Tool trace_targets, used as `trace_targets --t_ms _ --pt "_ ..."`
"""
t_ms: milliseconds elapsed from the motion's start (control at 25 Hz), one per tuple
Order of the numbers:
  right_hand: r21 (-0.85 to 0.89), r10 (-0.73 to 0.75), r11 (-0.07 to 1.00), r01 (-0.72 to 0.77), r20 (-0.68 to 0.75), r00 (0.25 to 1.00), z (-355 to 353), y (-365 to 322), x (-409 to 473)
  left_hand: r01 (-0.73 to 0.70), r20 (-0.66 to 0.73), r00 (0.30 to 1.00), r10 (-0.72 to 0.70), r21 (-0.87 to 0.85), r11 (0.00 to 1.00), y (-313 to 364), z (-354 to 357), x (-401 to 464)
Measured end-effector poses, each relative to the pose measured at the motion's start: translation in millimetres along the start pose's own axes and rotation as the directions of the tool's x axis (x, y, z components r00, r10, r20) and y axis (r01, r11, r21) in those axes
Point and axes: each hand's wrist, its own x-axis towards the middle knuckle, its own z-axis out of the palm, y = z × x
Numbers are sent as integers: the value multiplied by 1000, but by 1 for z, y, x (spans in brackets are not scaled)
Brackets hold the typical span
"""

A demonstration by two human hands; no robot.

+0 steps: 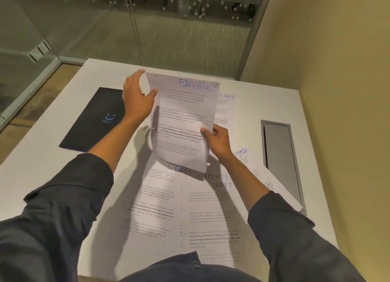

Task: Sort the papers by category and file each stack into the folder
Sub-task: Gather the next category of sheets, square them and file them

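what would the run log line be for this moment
phase: sorting | right hand: pinches FINANCE sheet, raised | left hand: open at its left edge | folder: closed on table

Raised sheet (185, 121): handwritten "FINANC", last letter cut off. Sheet behind it (226, 110): "NANCE". Sheets nearest the person (190, 207): "SPORTS", three times. Right-hand sheet (256, 167): "ADMIN". Dark folder (95, 119): blue smile logo, wording unreadable.
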Motion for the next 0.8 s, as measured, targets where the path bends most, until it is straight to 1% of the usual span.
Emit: trace_targets --t_ms 40,80,120,160,200,240,280,320,400,520,560,640,800 --pt "24 13 1000 -12 -38 999 -7 -3 5 207 88 976 -199 -94 974 -7 6 -6" --pt "49 29 998 -25 -70 997 -14 -5 10 389 218 912 -348 -187 902 -12 13 -15" --pt "74 41 997 -34 -92 995 -21 -8 14 529 354 829 -432 -248 812 -19 19 -27" --pt "106 57 993 -45 -110 992 -27 -11 17 617 466 755 -461 -267 741 -26 24 -39" --pt "142 80 988 -62 -122 989 -32 -12 19 664 552 696 -459 -251 705 -33 28 -51" --pt "177 112 980 -88 -134 985 -36 -13 21 688 622 647 -441 -227 689 -38 32 -63" --pt "212 149 970 -117 -139 979 -38 -13 21 693 666 618 -417 -211 689 -41 37 -73" --pt "237 184 960 -147 -141 973 -39 -12 20 691 681 613 -400 -217 689 -44 43 -81" --pt "210 254 953 -219 -157 954 -39 -4 18 687 635 649 -419 -253 681 -44 57 -91" --pt "-36 332 939 -342 -168 928 -39 15 6 681 551 680 -484 -230 695 -57 75 -90" --pt "-96 335 931 -352 -157 929 -40 23 2 673 540 682 -494 -200 712 -63 81 -87" --pt "-143 330 926 -348 -136 934 -42 38 2 649 527 687 -500 -136 749 -72 94 -82" --pt "-203 307 920 -336 -162 938 -48 49 29 604 506 729 -460 -161 781 -58 119 -65"
